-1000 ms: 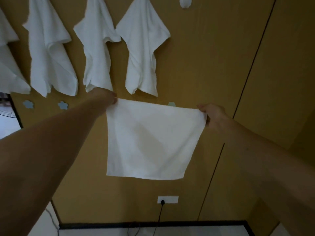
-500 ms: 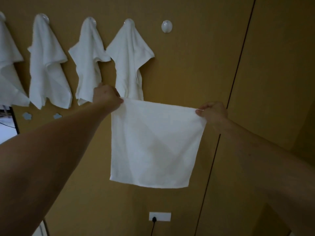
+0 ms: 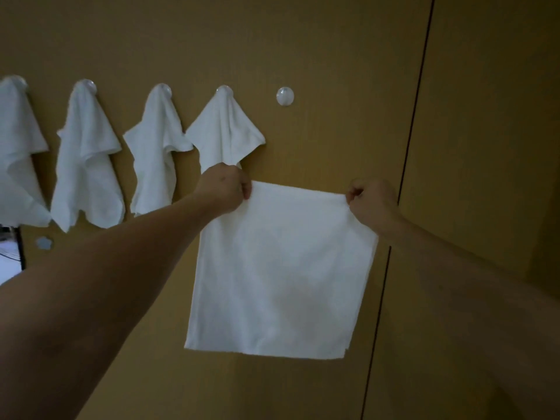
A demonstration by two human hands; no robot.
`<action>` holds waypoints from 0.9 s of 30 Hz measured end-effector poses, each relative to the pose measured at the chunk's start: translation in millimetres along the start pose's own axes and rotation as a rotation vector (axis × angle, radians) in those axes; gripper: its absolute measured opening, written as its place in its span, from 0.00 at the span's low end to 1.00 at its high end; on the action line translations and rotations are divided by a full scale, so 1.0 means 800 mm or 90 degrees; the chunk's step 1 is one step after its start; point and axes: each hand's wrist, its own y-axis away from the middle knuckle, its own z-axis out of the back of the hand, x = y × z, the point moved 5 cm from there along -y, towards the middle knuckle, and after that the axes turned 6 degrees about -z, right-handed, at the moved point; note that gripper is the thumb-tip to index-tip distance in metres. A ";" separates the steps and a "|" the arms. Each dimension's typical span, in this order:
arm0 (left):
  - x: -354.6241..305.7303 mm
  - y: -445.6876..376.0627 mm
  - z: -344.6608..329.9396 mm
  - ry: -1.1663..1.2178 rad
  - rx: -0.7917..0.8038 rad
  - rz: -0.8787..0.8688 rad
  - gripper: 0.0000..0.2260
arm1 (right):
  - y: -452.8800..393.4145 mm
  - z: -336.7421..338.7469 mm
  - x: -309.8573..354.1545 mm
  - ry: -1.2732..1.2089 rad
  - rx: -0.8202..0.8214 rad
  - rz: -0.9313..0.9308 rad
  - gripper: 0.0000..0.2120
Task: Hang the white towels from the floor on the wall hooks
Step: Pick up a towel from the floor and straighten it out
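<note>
A square white towel (image 3: 278,274) hangs flat in front of the brown wall, stretched between my hands. My left hand (image 3: 225,187) pinches its top left corner and my right hand (image 3: 371,203) pinches its top right corner. Above the towel's top edge, a bare round white hook (image 3: 285,96) sits on the wall. Left of that hook, several white towels hang from hooks in a row, the nearest (image 3: 225,131) just above my left hand, then another (image 3: 156,147) and a third (image 3: 86,156).
A dark vertical seam (image 3: 415,116) runs down the wall to the right of my right hand. A small grey flower-shaped piece (image 3: 44,243) is stuck to the wall low on the left. A bright opening (image 3: 9,262) shows at the left edge.
My view has tilted upward, so the hooks and hung towels sit lower in frame. Both hands have lifted the spread towel closer to the bare hook. The wall socket has dropped out of view.
</note>
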 end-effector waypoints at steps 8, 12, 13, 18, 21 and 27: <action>0.001 -0.069 0.004 -0.056 -0.090 -0.024 0.19 | -0.059 -0.024 0.022 0.041 -0.052 -0.020 0.07; 0.017 -0.109 0.001 -0.023 -0.222 -0.064 0.14 | -0.094 -0.031 0.047 0.023 -0.132 0.108 0.14; 0.016 -0.122 -0.002 -0.029 -0.249 -0.086 0.12 | -0.107 -0.037 0.056 0.052 -0.138 0.149 0.14; 0.010 -0.185 -0.008 -0.062 -0.299 -0.237 0.16 | -0.163 -0.065 0.093 0.153 -0.243 0.414 0.09; 0.021 -0.223 -0.013 -0.148 -0.275 -0.298 0.21 | -0.222 -0.088 0.085 0.301 -0.177 0.390 0.15; 0.037 -0.301 -0.007 -0.266 -0.283 -0.266 0.20 | -0.332 -0.100 0.097 0.405 -0.193 0.324 0.18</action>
